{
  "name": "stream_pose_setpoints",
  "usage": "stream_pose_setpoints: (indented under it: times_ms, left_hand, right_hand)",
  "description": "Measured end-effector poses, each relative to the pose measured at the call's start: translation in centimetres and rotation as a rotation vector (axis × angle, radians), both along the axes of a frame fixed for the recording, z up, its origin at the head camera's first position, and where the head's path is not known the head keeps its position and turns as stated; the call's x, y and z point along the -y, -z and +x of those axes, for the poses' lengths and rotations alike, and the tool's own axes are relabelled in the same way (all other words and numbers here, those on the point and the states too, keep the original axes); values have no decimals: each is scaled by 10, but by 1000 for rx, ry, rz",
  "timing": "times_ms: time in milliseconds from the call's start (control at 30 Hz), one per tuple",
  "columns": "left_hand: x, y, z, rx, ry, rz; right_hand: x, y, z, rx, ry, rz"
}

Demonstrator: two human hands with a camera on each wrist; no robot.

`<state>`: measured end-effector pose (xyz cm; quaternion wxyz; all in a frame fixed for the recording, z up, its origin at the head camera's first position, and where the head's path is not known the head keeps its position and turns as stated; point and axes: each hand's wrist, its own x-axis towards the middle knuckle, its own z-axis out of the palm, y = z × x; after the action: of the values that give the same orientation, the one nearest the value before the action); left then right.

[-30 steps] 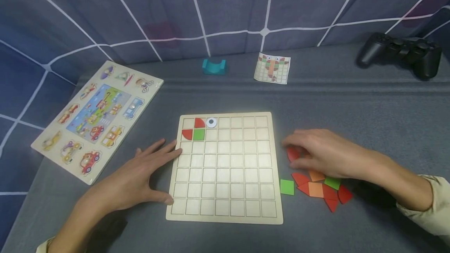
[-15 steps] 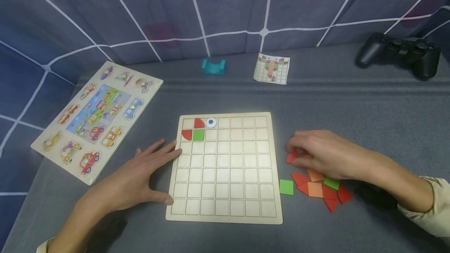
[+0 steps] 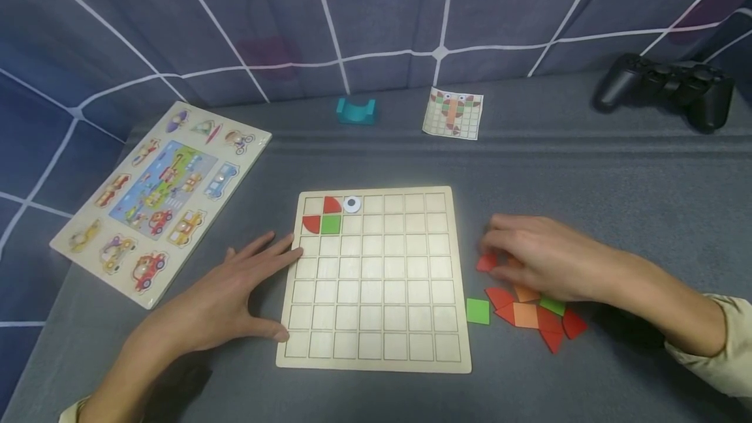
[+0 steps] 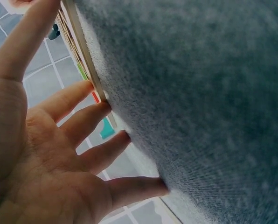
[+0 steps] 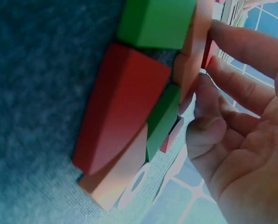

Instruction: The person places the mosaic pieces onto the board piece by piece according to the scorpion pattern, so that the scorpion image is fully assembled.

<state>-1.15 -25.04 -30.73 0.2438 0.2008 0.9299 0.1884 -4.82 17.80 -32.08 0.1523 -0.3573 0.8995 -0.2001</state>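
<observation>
A wooden grid board lies flat in the head view. Its upper left cells hold two red quarter-round tiles, a green square tile and a white eye disc. My left hand rests spread at the board's left edge, its thumb and some fingertips touching the rim; the left wrist view shows those fingertips along the edge. Right of the board, my right hand has thumb and fingertips around a red tile, pinching it low over the cloth. Its fingers partly cover that tile.
Below the right hand lie loose red and orange tiles and a green square. A pattern card, a teal block and a black game controller stand at the back. A vehicle picture puzzle lies left.
The right hand has shifted slightly to the right and its fingers now uncover more of the red tile's left side. The left hand and the board stay in place.
</observation>
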Motion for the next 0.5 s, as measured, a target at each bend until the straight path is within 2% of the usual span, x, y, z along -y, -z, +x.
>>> stream_pose_setpoints:
  times_ms: [133, 500]
  left_hand:
    - [0, 0, 0, -2, 3, -6]
    - [0, 0, 0, 1, 4, -3]
  right_hand:
    - [4, 0, 0, -76, -36, -22]
    - [44, -9, -14, -119, -25, -148]
